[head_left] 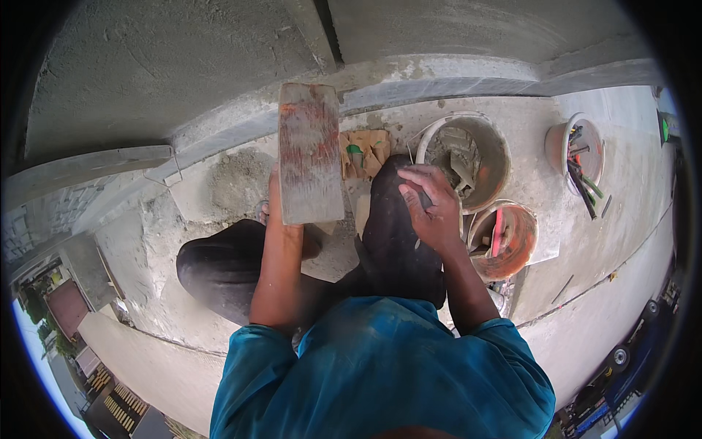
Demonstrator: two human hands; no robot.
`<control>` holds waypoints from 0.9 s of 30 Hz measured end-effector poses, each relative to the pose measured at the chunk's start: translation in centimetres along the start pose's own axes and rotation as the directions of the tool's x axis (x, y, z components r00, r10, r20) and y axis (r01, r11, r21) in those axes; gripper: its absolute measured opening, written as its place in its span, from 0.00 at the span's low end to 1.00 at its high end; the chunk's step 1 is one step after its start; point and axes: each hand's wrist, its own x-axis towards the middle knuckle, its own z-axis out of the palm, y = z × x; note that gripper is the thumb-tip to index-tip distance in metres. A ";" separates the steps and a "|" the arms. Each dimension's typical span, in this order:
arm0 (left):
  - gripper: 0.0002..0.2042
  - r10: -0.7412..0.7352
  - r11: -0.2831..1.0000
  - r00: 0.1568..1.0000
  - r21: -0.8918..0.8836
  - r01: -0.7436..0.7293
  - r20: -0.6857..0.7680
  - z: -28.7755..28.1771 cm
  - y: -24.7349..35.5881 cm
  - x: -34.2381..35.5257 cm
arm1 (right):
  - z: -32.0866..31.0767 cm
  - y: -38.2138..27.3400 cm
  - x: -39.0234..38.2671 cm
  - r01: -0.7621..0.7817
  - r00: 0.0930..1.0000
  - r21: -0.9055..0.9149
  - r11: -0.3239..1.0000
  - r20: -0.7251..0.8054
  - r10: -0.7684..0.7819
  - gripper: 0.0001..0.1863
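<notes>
My left hand (274, 192) holds up a flat rectangular plastering float (311, 154). Its face is worn grey, with faded reddish streaks. The board covers most of that hand and the handle. Over my bent right knee hangs my right hand (431, 205), thumb and fingers apart and slightly curled, with no tool visible in it. Just beyond that hand stands a pale bucket (504, 157) with lumps of grey mortar and debris inside. A smaller orange bucket (528, 252), smeared with mortar and holding a reddish strip, is beside my right wrist.
A flattened piece of brown cardboard or paper (376, 146) lies beyond my knee. Farther right, a white bucket (557, 146) contains several tools. Ahead rises a grey plastered wall (183, 66) with a ledge at its foot. Loose mortar (238, 179) covers the floor at left.
</notes>
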 end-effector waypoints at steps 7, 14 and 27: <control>0.17 -0.390 0.813 0.742 -0.173 0.555 0.546 -0.5 -1.2 -0.8 | -16.7 7.6 -15.9 -0.675 0.737 -0.363 0.642 -0.373 0.564 0.12; 0.20 -0.588 0.786 0.804 0.290 0.546 0.082 3.4 -13.7 -3.9 | -16.1 11.1 -26.6 -0.788 0.603 -0.435 0.436 -0.403 0.689 0.25; 0.17 -0.893 0.449 0.387 0.526 0.723 0.230 7.7 -27.8 -6.1 | -17.0 20.6 -22.4 -0.671 0.582 -0.320 0.669 -0.786 0.208 0.14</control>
